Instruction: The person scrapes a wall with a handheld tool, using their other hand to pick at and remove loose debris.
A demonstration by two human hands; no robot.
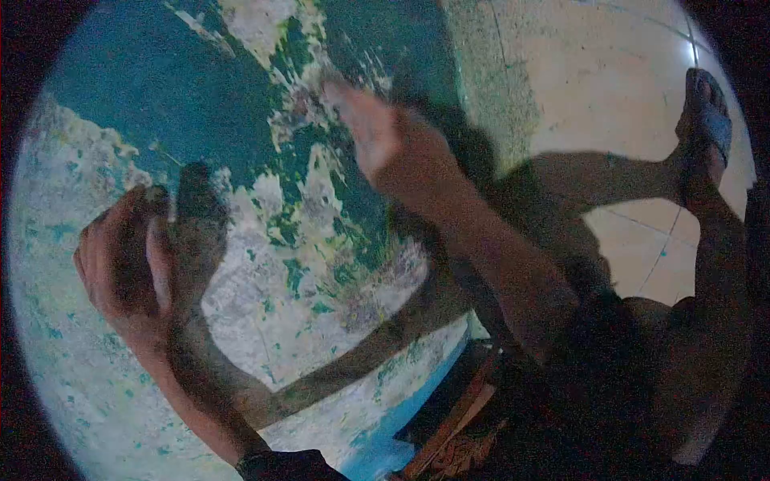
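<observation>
My left hand (132, 260) hovers over the left side of a worn surface (160, 88) of peeling teal and white paint. Its fingers are curled into a loose fist, and nothing shows inside them. The hand's dark shadow (200, 216) falls just to its right. My right hand (373, 132) reaches across the middle of the surface, blurred, with fingers stretched out flat and close to or touching the flaked paint. It holds nothing.
The surface's blue edge (401, 417) runs along the lower middle, with wooden pieces (461, 425) below it. Pale floor tiles (609, 72) lie at the upper right. A foot in a blue sandal (706, 120) rests there.
</observation>
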